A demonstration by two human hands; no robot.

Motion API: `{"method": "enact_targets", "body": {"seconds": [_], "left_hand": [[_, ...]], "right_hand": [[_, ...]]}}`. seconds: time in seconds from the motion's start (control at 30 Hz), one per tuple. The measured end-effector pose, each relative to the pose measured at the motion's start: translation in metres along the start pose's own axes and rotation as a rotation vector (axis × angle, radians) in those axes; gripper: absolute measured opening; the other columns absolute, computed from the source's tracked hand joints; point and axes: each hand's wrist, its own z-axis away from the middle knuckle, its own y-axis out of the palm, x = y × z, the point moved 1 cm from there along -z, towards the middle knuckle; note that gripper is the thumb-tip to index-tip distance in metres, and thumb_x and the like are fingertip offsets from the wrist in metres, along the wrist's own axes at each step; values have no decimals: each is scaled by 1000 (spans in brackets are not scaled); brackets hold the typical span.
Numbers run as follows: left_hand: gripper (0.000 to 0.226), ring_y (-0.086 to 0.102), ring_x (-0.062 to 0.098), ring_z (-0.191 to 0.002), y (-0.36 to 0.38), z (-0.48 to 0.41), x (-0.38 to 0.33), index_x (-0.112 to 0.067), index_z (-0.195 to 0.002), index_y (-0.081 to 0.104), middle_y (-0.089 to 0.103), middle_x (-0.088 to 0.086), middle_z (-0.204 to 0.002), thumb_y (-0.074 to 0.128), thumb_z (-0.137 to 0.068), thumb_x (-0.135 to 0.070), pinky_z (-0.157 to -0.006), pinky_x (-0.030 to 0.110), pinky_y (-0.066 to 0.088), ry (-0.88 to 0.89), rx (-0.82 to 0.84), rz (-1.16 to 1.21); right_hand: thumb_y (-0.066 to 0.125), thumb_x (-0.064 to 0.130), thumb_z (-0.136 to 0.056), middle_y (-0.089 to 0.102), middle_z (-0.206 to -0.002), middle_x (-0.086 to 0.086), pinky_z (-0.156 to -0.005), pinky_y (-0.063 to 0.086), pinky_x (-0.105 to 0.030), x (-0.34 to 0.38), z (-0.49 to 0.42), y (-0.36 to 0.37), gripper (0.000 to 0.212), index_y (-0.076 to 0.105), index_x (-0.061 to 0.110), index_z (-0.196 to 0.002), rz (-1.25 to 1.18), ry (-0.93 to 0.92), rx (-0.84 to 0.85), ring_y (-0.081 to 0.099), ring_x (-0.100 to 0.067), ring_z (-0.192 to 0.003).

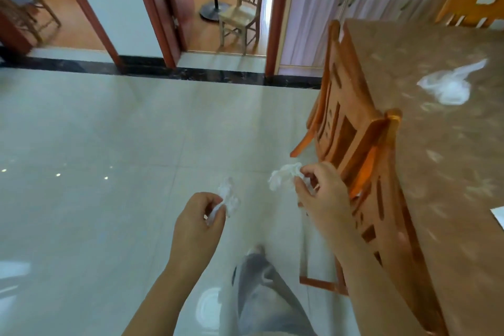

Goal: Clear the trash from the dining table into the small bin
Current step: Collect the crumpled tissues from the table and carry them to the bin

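Head view: the left hand (196, 222) pinches a white wad (227, 196) between thumb and fingertips, and the right hand (321, 194) pinches a second wad (283, 179). Both are held over the floor (109, 131), off the chair-side edge of the table (450, 172), with no bin in sight. A crumpled white bag (450, 86) lies on the table toward its far edge. The light wads could slip from such thin grips and fall, the right forearm, close to the chair (354, 128), could snag on it, and the bag could be forgotten.

hands (196, 224) (321, 194) 2 | white crumpled wads (229, 194) (282, 176) (447, 84) 3 | dining table (436, 172) 1 | orange chairs (341, 106) (381, 213) (469, 8) 3 | small wooden chair (244, 8) 1
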Motion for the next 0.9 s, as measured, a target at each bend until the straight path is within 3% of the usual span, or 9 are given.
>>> {"method": "enact_targets", "body": {"seconds": [0.3, 0.5, 0.73, 0.9], "left_hand": [[18, 52, 7, -67, 18, -192, -80, -26, -74, 52, 59, -6, -77, 59, -84, -14, -57, 9, 37, 50, -50, 12], [16, 52, 10, -67, 37, -303, -87, -20, -72, 52, 59, -4, -75, 59, -83, -11, -57, 11, 38, 16, -10, 22], [16, 53, 12, -67, 51, -478, -102, -18, -71, 52, 60, -2, -74, 59, -83, -10, -56, 8, 38, 54, 70, 55], [16, 52, 9, -66, 45, -606, -131, -20, -73, 52, 58, -4, -73, 61, -84, -12, -56, 5, 36, 145, 97, 27]], "right_hand": [[64, 14, -81, 54, -84, -2, -68, 38, 1, -8, -199, 10, 12, 59, 8, -90, -30, -56, -35, 47, 3, -68], [62, 25, -83, 53, -86, 7, -57, 33, -4, -26, -289, 32, 13, 58, 16, -92, 77, 42, -17, 47, 4, -67], [60, 23, -84, 54, -89, 0, -58, 35, -5, -22, -438, 73, 16, 58, 11, -94, 134, 122, -3, 51, -11, -70], [56, 26, -85, 48, -96, 3, -69, 38, -10, 1, -564, 96, 19, 55, 11, -98, 92, 153, -30, 50, -10, -78]]}}
